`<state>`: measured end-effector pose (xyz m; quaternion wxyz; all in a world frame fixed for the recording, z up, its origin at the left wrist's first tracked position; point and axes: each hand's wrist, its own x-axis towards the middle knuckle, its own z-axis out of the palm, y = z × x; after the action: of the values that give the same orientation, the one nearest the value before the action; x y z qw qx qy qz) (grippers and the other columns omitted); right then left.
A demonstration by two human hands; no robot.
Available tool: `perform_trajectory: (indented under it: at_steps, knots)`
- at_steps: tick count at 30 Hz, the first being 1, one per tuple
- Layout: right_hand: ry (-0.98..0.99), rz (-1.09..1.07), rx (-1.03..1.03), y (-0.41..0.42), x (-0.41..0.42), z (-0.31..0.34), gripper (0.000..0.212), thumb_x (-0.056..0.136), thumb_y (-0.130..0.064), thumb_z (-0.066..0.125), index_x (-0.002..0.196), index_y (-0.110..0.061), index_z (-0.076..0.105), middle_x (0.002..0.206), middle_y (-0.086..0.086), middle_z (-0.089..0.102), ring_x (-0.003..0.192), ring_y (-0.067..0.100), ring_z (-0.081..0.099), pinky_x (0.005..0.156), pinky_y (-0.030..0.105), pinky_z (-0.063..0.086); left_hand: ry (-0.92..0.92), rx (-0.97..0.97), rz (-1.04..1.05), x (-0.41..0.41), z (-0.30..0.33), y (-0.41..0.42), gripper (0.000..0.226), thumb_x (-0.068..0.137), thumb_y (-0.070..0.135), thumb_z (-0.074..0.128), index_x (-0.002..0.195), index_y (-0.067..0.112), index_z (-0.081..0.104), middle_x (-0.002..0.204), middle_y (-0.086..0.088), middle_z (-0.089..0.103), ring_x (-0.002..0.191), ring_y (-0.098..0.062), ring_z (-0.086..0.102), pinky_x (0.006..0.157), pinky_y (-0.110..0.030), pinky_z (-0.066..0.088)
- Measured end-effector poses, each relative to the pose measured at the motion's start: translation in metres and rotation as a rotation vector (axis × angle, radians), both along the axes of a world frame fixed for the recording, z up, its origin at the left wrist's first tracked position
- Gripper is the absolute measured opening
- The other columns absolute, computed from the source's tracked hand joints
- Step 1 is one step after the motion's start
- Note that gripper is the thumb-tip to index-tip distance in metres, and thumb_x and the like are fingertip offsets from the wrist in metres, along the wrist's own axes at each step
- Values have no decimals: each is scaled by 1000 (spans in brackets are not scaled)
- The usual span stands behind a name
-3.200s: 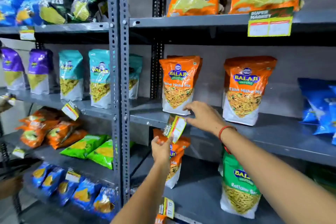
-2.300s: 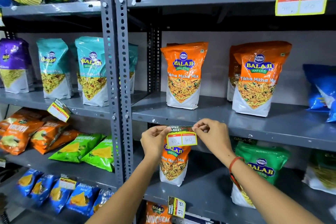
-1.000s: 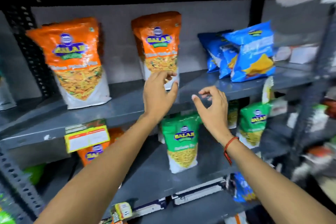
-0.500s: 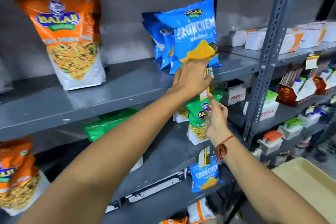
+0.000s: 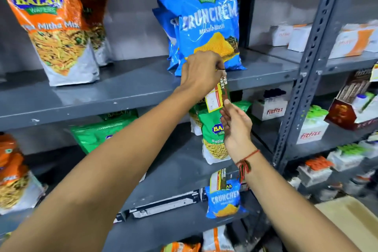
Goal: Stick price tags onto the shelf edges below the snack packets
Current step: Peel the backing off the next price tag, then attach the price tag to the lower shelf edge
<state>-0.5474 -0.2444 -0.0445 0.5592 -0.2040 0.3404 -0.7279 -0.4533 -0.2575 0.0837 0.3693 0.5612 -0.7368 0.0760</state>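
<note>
A yellow and green price tag [image 5: 217, 96] hangs turned on end at the edge of the grey shelf [image 5: 106, 98], just below the blue Crunchem packets [image 5: 208, 20]. My left hand [image 5: 201, 71] pinches the tag's top end against the shelf edge. My right hand [image 5: 235, 127] holds the tag's lower end with its fingertips, palm up, in front of a green Balaji packet [image 5: 212, 143]. Orange Balaji packets [image 5: 55, 26] stand on the same shelf to the left.
A slotted upright post [image 5: 306, 67] bounds the bay on the right, with white boxes [image 5: 292, 35] beyond it. Another price tag [image 5: 218, 180] sits on the lower shelf edge above a small blue Crunchem packet [image 5: 224, 200]. A cardboard box [image 5: 347, 225] lies at lower right.
After sticking a tag under the orange packets, I turned right along the shelf. Both hands now hold a tag at the edge below the blue packets, the right hand having closed onto its lower end.
</note>
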Motion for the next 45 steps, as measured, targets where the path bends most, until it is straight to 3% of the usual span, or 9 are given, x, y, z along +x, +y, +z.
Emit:
perform_trajectory:
  at_steps: [4, 8, 12, 17, 23, 32, 36, 41, 45]
  knots:
    - [60, -19, -71, 4, -11, -1, 9, 81, -12, 74, 72, -14, 75, 66, 3, 68, 55, 10, 59, 54, 21, 50, 72, -70, 20, -5, -10, 11, 14, 80, 36, 69, 88, 27, 74, 89, 3, 77, 94, -27, 69, 79, -39, 55]
    - [196, -121, -157, 7, -32, 12, 8, 83, -8, 71, 77, -13, 69, 55, -8, 65, 49, 0, 55, 48, 13, 43, 279, -84, 40, 3, -28, 28, 13, 79, 37, 70, 82, 25, 73, 80, 5, 77, 83, -23, 71, 74, -36, 55]
    - [340, -181, -302, 3, -50, 24, 11, 84, -5, 69, 79, -14, 68, 61, -13, 70, 58, -4, 59, 57, 10, 45, 505, -27, 41, 9, -59, 38, 14, 78, 36, 73, 75, 23, 72, 73, 5, 77, 73, -19, 73, 73, -37, 58]
    - [467, -201, -347, -12, -49, 29, 7, 79, -11, 75, 78, -18, 74, 74, -3, 73, 70, 7, 65, 68, 21, 52, 700, -53, 76, 6, -76, 32, 15, 80, 35, 73, 73, 22, 72, 72, 5, 77, 70, -14, 73, 74, -38, 59]
    - [515, -299, -350, -37, -43, 24, 5, 73, -33, 80, 74, -30, 75, 77, 1, 73, 75, 17, 66, 76, 41, 56, 690, -133, 89, 4, -78, 26, 17, 81, 35, 71, 74, 19, 71, 72, 2, 78, 69, -18, 73, 71, -40, 59]
    - [557, -514, -344, -37, -56, 11, 40, 67, -30, 86, 83, -32, 50, 74, -10, 49, 63, 3, 44, 63, 18, 40, 875, -159, 140, 6, -105, 29, 31, 80, 35, 76, 59, 23, 56, 58, 1, 70, 58, -17, 70, 64, -43, 58]
    - [574, -463, -252, -26, -78, -50, 30, 76, -23, 80, 86, -32, 53, 71, -9, 50, 62, 1, 47, 63, 16, 41, 1091, -120, 117, -1, -169, 41, 36, 85, 23, 75, 59, 26, 50, 54, -4, 64, 48, -21, 65, 53, -34, 52]
    - [598, 32, 164, 9, -82, -193, 21, 82, -2, 71, 97, -12, 61, 72, 4, 57, 66, 5, 55, 68, 16, 45, 739, 356, 165, -9, -264, 36, 28, 82, 34, 74, 64, 20, 58, 59, 2, 69, 59, -17, 67, 62, -38, 56]
    - [419, 318, 482, 31, -77, -269, 21, 79, -2, 70, 91, -16, 60, 59, -11, 70, 66, 14, 56, 49, 14, 45, 343, 757, 128, -18, -296, 16, 22, 78, 34, 69, 98, 26, 67, 96, 3, 78, 96, -24, 72, 84, -39, 58]
